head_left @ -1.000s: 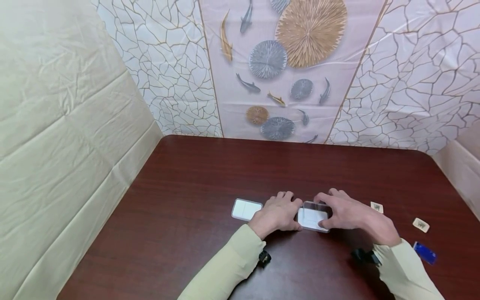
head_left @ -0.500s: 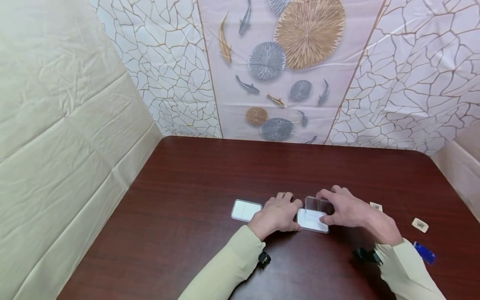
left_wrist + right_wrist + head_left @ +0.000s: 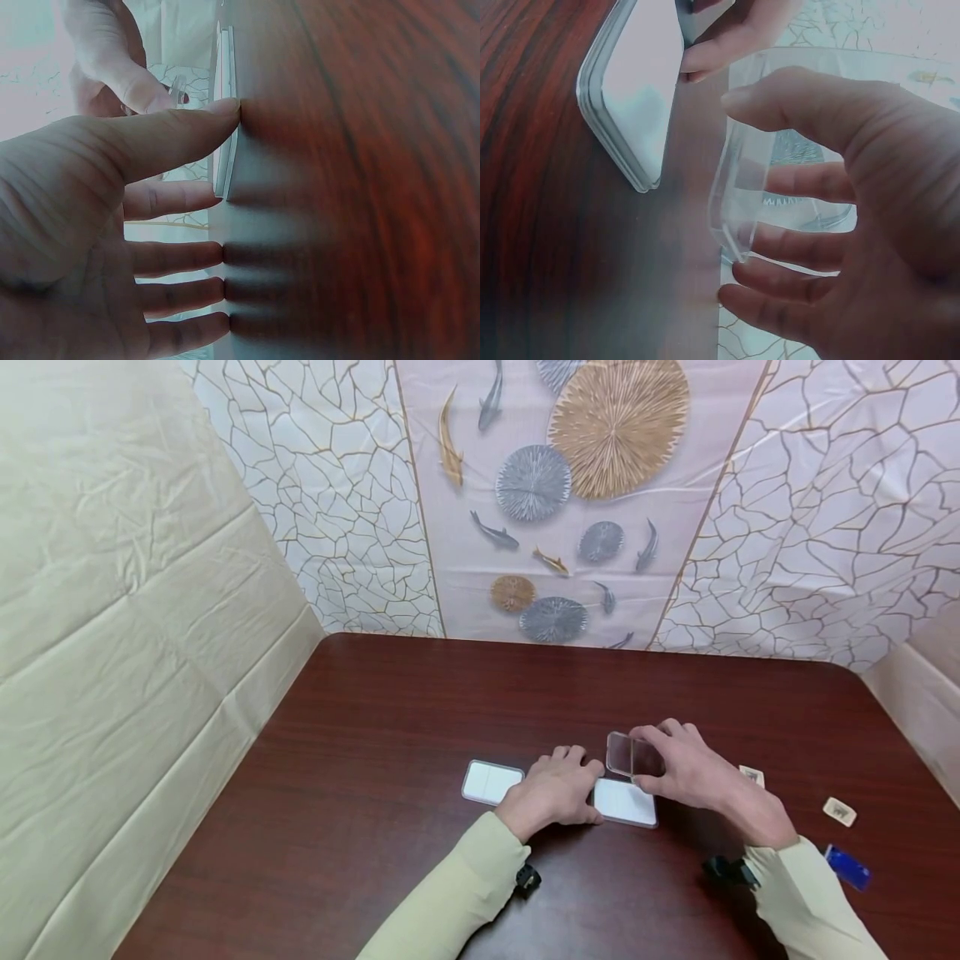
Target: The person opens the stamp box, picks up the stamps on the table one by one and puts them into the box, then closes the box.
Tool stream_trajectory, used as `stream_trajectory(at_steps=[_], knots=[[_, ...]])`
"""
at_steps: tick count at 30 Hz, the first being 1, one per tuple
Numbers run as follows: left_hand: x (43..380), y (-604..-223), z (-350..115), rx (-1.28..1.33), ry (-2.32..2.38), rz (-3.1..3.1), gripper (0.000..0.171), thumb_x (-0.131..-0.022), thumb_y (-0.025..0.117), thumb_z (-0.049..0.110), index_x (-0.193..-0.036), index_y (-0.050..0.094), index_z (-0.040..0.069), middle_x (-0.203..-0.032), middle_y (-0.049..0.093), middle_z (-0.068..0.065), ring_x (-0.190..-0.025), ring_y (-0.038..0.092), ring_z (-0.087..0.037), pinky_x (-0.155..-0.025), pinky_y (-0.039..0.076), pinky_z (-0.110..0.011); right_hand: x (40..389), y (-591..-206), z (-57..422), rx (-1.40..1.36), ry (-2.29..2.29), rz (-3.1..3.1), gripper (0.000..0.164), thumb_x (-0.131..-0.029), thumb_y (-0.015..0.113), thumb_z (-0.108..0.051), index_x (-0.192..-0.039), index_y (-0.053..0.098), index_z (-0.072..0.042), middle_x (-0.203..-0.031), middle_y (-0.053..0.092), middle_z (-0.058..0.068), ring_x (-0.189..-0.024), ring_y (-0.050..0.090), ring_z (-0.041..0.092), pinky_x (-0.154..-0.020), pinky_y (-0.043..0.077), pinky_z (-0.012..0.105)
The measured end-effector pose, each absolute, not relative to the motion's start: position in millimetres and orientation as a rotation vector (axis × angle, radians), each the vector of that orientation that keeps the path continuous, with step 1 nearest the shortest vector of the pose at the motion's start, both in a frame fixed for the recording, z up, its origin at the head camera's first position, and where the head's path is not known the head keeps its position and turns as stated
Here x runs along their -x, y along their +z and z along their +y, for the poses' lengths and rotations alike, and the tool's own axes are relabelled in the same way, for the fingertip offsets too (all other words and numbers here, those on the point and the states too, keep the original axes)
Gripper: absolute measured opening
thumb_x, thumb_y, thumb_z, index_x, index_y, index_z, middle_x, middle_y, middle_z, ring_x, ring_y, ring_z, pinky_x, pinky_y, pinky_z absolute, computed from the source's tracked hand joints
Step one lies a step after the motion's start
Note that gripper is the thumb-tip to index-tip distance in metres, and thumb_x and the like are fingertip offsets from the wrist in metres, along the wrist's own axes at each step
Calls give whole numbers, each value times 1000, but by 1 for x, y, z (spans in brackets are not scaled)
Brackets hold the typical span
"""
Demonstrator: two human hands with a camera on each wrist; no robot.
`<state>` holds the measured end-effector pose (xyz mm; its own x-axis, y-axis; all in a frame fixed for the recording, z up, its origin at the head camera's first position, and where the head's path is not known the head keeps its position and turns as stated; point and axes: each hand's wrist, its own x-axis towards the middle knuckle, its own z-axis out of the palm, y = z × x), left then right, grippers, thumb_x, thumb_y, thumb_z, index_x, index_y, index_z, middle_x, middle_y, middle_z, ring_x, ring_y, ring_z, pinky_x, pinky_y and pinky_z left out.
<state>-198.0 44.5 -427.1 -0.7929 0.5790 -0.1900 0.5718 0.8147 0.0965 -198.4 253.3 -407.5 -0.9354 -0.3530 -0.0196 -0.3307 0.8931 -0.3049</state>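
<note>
My right hand (image 3: pixel 693 772) holds a clear plastic lid (image 3: pixel 619 754) by its right part, thumb on the near side and fingers on the far side. The lid is tilted up behind a flat box with a white top face (image 3: pixel 624 802), apart from it in the right wrist view. That box (image 3: pixel 641 82) lies flat on the table. My left hand (image 3: pixel 558 787) holds the box's left end; in the left wrist view the thumb and index fingertips touch its edge (image 3: pixel 223 169), while the other fingertips rest on the tabletop.
A similar flat white case (image 3: pixel 491 782) lies left of my left hand, partly behind it. To the right are a small cream tile (image 3: pixel 752 774), another cream tile (image 3: pixel 839 811) and a blue packet (image 3: pixel 848 867). A patterned backdrop stands behind the dark table (image 3: pixel 420 710).
My right hand has lifted the clear lid up and away from the box, toward the back of the table. My left hand has stayed at the box's left end.
</note>
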Motion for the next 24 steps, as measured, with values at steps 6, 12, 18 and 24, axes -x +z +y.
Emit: stream_trajectory(at_steps=[6, 12, 18, 24], knots=[[198, -427, 44, -892, 35, 2781, 53, -81, 71, 59, -122, 58, 29, -129, 52, 2, -122, 49, -19, -94, 46, -34, 203, -410, 254, 531, -468, 3016, 59, -81, 76, -28, -132, 54, -7, -114, 55, 21, -99, 44, 34, -75, 42, 43], [198, -426, 44, -906, 22, 2790, 51, -81, 72, 59, -119, 58, 28, -126, 53, 2, -120, 50, -19, -92, 47, -34, 206, -413, 254, 527, -491, 3027, 60, -82, 76, -28, -133, 54, -6, -114, 54, 21, -100, 43, 35, -75, 42, 42], [197, -426, 44, -909, 27, 2791, 51, -81, 72, 59, -119, 58, 28, -126, 53, 2, -120, 50, -19, -93, 46, -34, 210, -416, 254, 523, -496, 3044, 61, -81, 76, -28, -134, 54, -5, -115, 54, 21, -100, 44, 35, -75, 42, 42], [197, -426, 44, -910, 30, 2789, 51, -81, 72, 59, -119, 58, 28, -127, 53, 2, -119, 50, -19, -92, 46, -33, 213, -419, 254, 508, -503, 3044, 61, -82, 75, -28, -135, 54, -5, -116, 54, 22, -100, 44, 35, -75, 42, 43]])
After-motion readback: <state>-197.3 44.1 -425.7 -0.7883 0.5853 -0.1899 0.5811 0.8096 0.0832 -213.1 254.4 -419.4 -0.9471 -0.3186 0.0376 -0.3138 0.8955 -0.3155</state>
